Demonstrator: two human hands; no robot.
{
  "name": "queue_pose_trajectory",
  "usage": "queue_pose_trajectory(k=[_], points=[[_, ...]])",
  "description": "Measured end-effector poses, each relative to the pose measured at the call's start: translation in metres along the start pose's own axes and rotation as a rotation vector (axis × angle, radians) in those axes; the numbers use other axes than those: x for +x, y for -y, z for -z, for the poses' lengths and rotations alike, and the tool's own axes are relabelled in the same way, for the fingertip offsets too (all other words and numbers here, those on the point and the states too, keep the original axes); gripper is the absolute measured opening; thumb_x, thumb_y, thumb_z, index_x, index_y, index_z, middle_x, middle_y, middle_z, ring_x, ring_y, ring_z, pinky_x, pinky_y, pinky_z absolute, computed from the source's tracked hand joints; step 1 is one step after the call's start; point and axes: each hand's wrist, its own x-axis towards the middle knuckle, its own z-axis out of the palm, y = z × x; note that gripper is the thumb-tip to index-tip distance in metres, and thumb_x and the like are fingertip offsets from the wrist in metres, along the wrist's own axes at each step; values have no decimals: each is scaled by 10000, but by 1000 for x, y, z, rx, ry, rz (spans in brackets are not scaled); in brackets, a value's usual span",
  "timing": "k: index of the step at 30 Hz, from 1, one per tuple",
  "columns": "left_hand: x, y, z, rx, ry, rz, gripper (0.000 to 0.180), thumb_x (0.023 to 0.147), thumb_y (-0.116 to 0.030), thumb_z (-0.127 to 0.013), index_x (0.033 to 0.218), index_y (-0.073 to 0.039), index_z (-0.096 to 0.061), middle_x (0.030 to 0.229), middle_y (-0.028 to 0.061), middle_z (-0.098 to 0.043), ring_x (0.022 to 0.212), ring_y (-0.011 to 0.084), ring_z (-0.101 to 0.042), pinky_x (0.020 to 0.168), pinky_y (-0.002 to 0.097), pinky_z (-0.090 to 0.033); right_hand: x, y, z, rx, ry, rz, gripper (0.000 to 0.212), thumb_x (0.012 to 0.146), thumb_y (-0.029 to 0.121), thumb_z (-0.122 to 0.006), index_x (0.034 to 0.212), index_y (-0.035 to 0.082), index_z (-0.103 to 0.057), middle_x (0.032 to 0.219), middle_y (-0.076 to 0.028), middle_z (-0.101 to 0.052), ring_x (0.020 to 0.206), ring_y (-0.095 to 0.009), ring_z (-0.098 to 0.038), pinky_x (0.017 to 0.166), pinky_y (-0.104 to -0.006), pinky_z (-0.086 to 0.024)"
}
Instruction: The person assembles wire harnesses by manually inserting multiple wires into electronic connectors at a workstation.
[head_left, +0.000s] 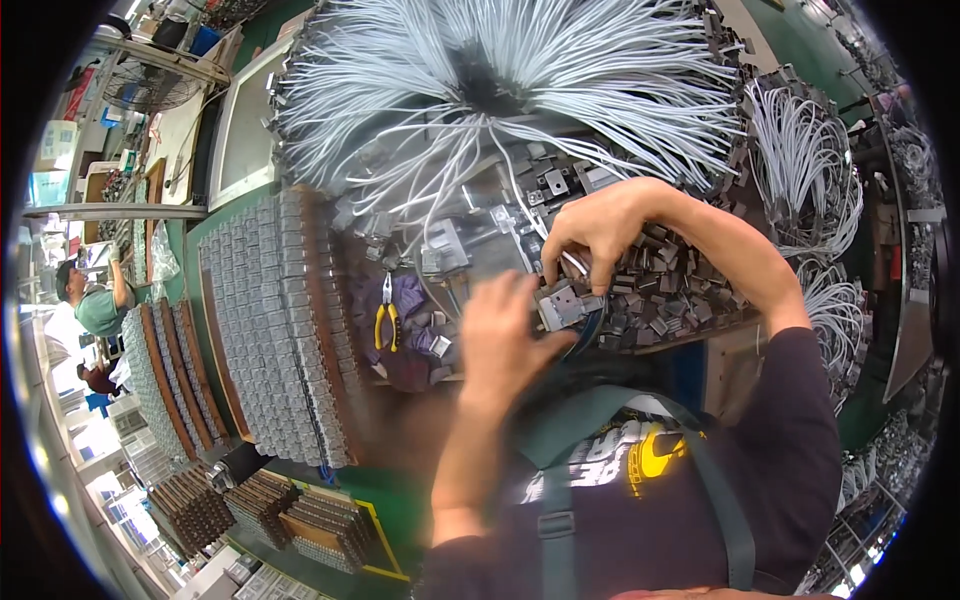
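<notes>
Pinching a small grey connector block (560, 305), the right hand (600, 230) and left hand (500, 335) both close on it.

A crowded workshop with a green floor (395, 510) lies around the counter (730, 350). Trays of small grey parts (270, 320) stand in rows, and daylight brightens the far left, where another person (95, 300) works beyond a fan (150, 85).

Between my hands I hold a small grey metal connector block (560, 305), tilted, a white cable (572, 262) running from it, above the heap of loose grey parts (665, 285)
</notes>
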Motion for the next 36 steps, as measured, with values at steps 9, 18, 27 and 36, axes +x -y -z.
queue_pose_trajectory(k=[9,18,27,36], points=[[-10,19,-57,-63,52,10,562,584,-211,-935,1049,-36,-672,1138,139,-621,1017,346,-587,861,435,-506,7,28,-7,-173,-140,-116,453,636,197,-911,982,6,-690,844,-162,-714,769,-314,-700,670,-403,-526],[-8,62,-9,-787,-22,300,622,703,6,-900,1250,50,-607,1352,104,-544,1177,196,-606,989,331,-533,22,31,-27,-17,-620,91,403,712,151,-851,1022,-10,-650,844,-148,-693,784,-285,-697,700,-389,-536],[-12,76,0,-1053,100,470,663,713,29,-898,1297,53,-586,1191,72,-636,1092,151,-634,897,283,-553,42,26,-25,74,-502,123,451,752,144,-825,1131,-9,-634,862,-162,-716,830,-293,-708,741,-407,-539],[11,59,35,-484,164,226,595,620,-84,-908,1174,3,-708,1154,88,-688,986,175,-671,859,326,-529,44,27,-30,20,-531,116,462,783,137,-798,1181,-5,-610,869,-174,-713,832,-322,-703,748,-421,-535]])
